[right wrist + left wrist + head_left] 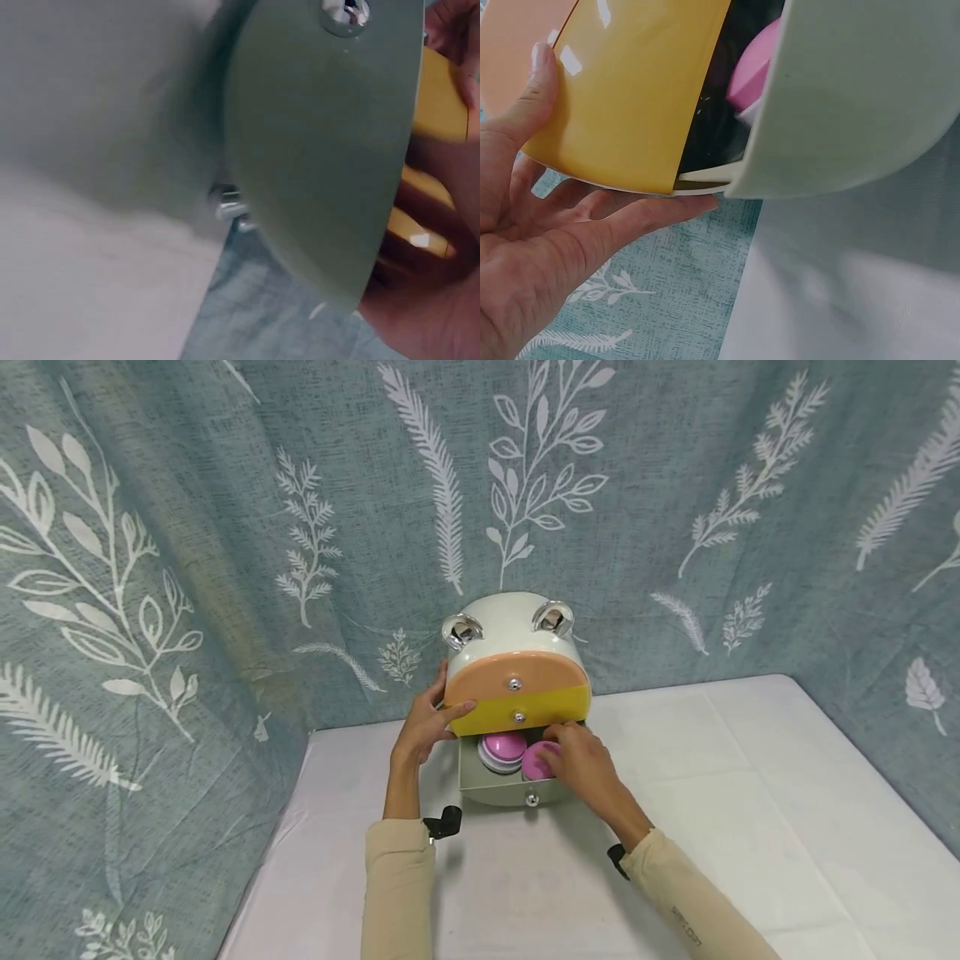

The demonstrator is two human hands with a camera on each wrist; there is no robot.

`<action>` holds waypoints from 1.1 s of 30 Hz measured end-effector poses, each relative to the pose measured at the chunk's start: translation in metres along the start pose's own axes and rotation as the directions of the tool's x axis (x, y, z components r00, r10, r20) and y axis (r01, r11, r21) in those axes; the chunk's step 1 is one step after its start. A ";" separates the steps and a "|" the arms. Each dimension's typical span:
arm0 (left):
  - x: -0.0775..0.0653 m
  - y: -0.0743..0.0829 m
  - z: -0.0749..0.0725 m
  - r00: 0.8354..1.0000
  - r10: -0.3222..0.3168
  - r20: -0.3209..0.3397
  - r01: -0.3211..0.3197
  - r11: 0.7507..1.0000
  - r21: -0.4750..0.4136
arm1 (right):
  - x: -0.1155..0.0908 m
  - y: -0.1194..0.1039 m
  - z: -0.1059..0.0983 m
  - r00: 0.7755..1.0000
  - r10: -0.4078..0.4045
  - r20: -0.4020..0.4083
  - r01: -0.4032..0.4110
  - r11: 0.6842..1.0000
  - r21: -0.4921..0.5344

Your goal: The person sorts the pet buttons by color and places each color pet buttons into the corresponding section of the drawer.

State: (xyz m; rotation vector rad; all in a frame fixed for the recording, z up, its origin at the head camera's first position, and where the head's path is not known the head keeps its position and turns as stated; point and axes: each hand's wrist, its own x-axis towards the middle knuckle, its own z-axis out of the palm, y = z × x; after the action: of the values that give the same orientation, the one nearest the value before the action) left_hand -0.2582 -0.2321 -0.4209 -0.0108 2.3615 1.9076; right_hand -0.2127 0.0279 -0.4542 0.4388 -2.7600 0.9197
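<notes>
A small rounded drawer cabinet [517, 631] with a white shell stands at the back of the table, its orange and yellow drawers closed. Its green bottom drawer [495, 795] is pulled out. Inside lie a pink-topped white round item [505, 746] and, beside it, a pink round item [534, 766]. My left hand [423, 724] grips the cabinet's left side, thumb on the front and fingers along the side, as the left wrist view shows. Reaching into the drawer's right part, my right hand [588, 768] holds the pink round item; its fingertips are partly hidden.
A white cloth covers the table [712, 793]. Close behind the cabinet hangs a blue-green curtain [622, 527] with white leaf prints, also along the left and right sides. Two silver rings [553, 618] stick up from the cabinet's top; round metal knobs [532, 799] stand out on the drawer fronts.
</notes>
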 end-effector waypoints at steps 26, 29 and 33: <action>-0.004 -0.002 -0.002 1.000 0.003 -0.025 -0.003 1.000 0.006 | -0.015 -0.010 0.057 0.951 -0.266 -0.156 0.258 0.964 -0.070; -0.003 -0.004 0.000 1.000 0.002 -0.020 -0.002 1.000 -0.003 | 0.004 -0.003 0.060 0.958 -0.247 -0.146 0.239 0.969 -0.064; -0.002 -0.006 0.002 1.000 0.002 -0.016 -0.002 1.000 -0.023 | 0.020 0.003 0.060 0.956 -0.250 -0.151 0.251 0.968 -0.017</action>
State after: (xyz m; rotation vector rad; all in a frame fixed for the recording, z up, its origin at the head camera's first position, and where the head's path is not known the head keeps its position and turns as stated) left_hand -0.2556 -0.2314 -0.4268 -0.0250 2.3507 1.9424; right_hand -0.2381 -0.0105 -0.4978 0.6717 -2.4942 0.8548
